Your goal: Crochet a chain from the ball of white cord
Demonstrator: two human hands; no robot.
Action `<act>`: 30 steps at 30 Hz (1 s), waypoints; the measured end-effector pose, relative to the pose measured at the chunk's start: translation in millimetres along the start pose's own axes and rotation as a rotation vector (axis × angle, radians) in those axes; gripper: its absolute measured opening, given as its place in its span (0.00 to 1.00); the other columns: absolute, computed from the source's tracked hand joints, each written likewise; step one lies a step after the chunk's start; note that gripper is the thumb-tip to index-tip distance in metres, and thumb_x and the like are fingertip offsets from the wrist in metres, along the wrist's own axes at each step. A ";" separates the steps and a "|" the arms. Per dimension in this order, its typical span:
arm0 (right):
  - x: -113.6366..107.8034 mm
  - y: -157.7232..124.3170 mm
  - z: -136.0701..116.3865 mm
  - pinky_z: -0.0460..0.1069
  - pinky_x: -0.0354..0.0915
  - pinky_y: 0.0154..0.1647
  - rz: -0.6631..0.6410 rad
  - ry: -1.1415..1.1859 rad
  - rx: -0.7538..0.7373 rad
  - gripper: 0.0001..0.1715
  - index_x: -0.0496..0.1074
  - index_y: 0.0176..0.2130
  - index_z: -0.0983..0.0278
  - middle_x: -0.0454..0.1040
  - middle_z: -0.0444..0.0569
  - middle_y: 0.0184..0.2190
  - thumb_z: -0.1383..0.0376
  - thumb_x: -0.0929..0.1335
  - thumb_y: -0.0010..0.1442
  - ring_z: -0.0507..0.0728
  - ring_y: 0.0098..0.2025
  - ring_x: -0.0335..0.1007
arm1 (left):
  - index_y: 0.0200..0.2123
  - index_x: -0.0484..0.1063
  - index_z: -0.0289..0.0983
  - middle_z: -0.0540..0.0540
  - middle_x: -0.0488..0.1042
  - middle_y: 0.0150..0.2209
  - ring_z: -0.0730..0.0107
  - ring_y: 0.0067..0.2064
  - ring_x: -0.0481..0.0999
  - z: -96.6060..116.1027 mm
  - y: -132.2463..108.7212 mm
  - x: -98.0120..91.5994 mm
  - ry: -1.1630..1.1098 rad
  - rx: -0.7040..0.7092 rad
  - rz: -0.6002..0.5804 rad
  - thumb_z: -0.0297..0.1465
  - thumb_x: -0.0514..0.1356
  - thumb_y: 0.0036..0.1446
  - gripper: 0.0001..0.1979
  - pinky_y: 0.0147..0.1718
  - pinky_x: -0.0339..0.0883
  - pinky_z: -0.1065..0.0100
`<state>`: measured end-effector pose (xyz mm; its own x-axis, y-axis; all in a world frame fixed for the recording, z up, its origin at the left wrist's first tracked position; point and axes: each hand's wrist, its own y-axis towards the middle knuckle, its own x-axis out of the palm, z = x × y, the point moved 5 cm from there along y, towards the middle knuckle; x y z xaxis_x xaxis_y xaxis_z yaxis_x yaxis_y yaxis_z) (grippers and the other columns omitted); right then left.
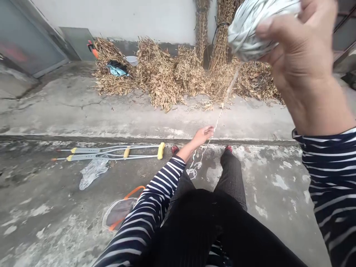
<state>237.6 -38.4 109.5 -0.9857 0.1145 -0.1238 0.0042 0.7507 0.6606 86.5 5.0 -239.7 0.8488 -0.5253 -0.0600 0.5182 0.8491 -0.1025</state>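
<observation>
High at the right, my right hand [303, 40] is closed around a thick ball of white string [254, 27]. From the ball a single strand of string [221, 107] slants down to my left hand [203, 135], whose fingers are brought together at the strand over the step edge. Motion blurs those fingertips a little. Below that hand, loose loops of the string [192, 171] trail to the ground between my feet.
Bundles of dried stalks [164, 74] lean along the white wall on the raised step [83, 111]. Crutches [111, 152], a clear plastic bag [93, 172] and a mesh bag with orange straps [119, 213] lie to my left. A blue cloth [118, 69] rests on the stalks.
</observation>
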 end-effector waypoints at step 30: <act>-6.0 -10.1 74.0 0.56 0.77 0.36 0.063 0.313 0.166 0.39 0.72 0.41 0.61 0.77 0.46 0.39 0.61 0.83 0.28 0.59 0.41 0.75 | 0.36 0.80 0.34 0.41 0.85 0.39 0.61 0.45 0.81 -145.1 -88.8 -12.0 -0.009 -0.257 -0.168 0.52 0.68 0.55 0.25 0.54 0.70 0.59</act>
<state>256.0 1.4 48.8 -0.9864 -0.0213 0.1630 0.0688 0.8471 0.5270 15.1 -72.1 -373.9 0.7548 -0.6559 -0.0120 0.6091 0.7075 -0.3584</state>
